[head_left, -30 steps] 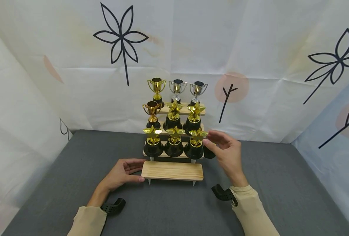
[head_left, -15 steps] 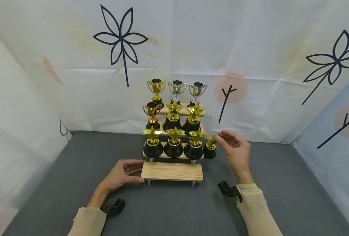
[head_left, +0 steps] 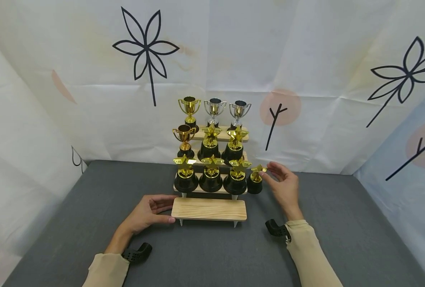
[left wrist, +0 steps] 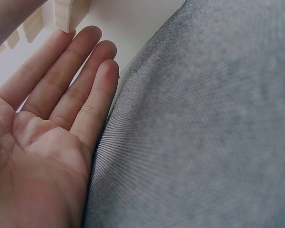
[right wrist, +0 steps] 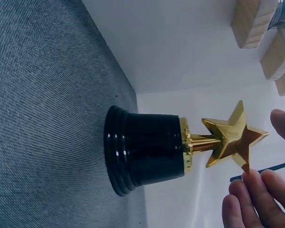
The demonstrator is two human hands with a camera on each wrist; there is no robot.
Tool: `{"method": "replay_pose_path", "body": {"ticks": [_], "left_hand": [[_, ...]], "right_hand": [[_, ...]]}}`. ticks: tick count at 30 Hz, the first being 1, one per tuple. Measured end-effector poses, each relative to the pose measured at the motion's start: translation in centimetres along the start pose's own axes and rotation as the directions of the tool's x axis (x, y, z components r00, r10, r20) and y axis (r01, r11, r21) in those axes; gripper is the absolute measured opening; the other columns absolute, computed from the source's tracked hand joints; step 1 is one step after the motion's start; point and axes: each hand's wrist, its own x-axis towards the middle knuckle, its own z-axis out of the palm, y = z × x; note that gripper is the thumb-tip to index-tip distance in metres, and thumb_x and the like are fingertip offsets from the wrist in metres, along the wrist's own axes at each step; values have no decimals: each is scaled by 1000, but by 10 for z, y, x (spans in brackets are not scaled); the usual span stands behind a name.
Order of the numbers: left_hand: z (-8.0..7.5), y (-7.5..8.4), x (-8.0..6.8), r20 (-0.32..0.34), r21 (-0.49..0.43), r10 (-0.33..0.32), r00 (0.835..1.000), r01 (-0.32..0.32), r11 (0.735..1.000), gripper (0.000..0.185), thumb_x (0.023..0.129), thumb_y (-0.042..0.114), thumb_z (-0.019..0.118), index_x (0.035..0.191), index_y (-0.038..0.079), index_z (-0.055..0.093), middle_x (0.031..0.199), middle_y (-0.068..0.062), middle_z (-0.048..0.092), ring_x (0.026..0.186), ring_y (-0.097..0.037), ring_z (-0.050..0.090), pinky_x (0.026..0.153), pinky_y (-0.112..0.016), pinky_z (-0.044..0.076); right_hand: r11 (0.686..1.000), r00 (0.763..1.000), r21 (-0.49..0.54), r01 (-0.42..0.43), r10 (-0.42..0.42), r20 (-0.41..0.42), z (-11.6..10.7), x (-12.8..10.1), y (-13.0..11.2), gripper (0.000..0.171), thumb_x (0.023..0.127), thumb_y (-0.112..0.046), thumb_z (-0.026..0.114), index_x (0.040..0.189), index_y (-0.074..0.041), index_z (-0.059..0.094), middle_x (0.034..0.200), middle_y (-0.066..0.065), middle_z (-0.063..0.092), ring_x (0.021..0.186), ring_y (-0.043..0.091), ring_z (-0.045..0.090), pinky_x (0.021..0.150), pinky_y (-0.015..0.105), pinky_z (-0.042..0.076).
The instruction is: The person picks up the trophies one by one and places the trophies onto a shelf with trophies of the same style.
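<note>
A wooden tiered stand [head_left: 208, 209] holds rows of small trophies. My left hand [head_left: 149, 213] lies at the left end of its lowest step, thumb at the front corner. In the left wrist view its fingers [left wrist: 61, 90] are straight beside the stand. On the table to the stand's right, a gold star trophy [head_left: 254, 183] with a black base stands upright. My right hand [head_left: 282, 189] is at its star. In the right wrist view the thumb [right wrist: 284, 124] is apart from the star, while a fingertip [right wrist: 251, 176] meets a lower point of it.
Gold star trophies [head_left: 211, 180] fill the step above the bare lowest one. Behind them are a bronze-coloured cup [head_left: 184, 135], more stars, a gold cup [head_left: 189, 105] and two silver cups [head_left: 214, 107]. A white printed cloth [head_left: 313, 52] hangs behind the grey table [head_left: 212, 259].
My right hand drew off to the right, uncovering the star trophy beside the stand, then came slightly back left and down to its star. My left hand has stayed put.
</note>
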Motion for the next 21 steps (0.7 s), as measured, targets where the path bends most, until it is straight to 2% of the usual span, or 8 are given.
{"method": "replay_pose_path", "body": {"ticks": [4,10,13,16,21], "left_hand": [[0,1,-1,6,-1,3,1000,-3,1000,69,79,2,86,137,-17,51,137,-35,54,120,-17,64,105,-38,52],[1,2,0,13,-8,21,1000,-21,1000,69,79,0,86,136,-17,52,136,-35,54,118,-15,65,105,-37,53],[1,3,0,13,-12,25,1000,-25,1000,69,78,-1,86,136,-17,52,136,-36,55,117,-15,65,105,-37,53],[1,3,0,18,-13,24,1000,-24,1000,69,79,-1,85,136,-17,52,135,-36,55,117,-15,65,105,-38,53],[-1,4,0,24,-11,17,1000,-17,1000,69,79,0,86,136,-18,51,136,-36,54,118,-16,65,104,-37,53]], "right_hand": [[999,998,-49,-24,27,60,3,2,6,54,89,-8,80,135,9,58,133,25,61,124,37,58,109,41,49],[996,992,-73,-42,50,120,6,8,10,52,91,-9,78,135,9,58,135,26,59,122,39,60,106,41,51],[997,986,-68,-48,58,154,7,10,3,49,92,-10,77,133,9,60,132,26,60,118,39,62,99,29,56],[997,984,-66,-41,52,173,8,11,2,45,92,-11,77,130,8,62,127,26,63,113,38,64,88,15,55],[998,984,-52,-39,48,174,7,12,5,39,92,-9,77,125,7,66,121,26,66,110,39,66,82,11,55]]}}
